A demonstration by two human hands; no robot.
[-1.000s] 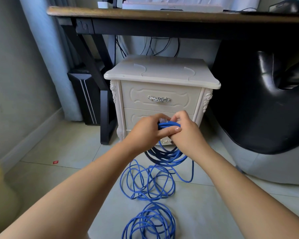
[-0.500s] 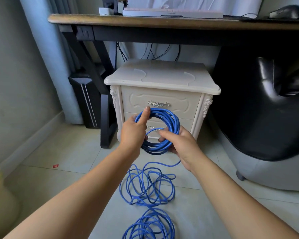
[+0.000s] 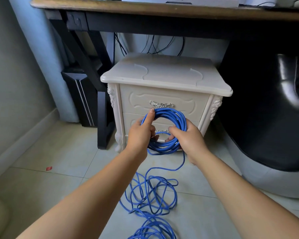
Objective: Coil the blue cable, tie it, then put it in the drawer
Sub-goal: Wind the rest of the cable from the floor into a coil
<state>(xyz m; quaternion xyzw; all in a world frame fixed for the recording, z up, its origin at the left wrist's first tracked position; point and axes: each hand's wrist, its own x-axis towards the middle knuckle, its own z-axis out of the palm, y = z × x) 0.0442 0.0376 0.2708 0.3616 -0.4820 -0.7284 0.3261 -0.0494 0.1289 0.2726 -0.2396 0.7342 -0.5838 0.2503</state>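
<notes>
my left hand (image 3: 139, 134) and right hand (image 3: 191, 141) both clasp the part-wound thin blue cable (image 3: 173, 115); best i lay each new loop same-sized, drawing slack gently off the pale tiled floor (image 3: 59, 183).

cable (image 3: 169, 114) blue; cabinet (image 3: 162, 76) cream, carved scroll relief, silver handle (image 3: 161, 104). above cabinet: desk (image 3: 145, 7) brown top, black frame. left of it: black box (image 3: 79, 90), white stripes; red scrap (image 3: 48, 168) on pale grey-green tiled floor (image 3: 59, 152). right of it: glossy black chair (image 3: 266, 118)
</notes>
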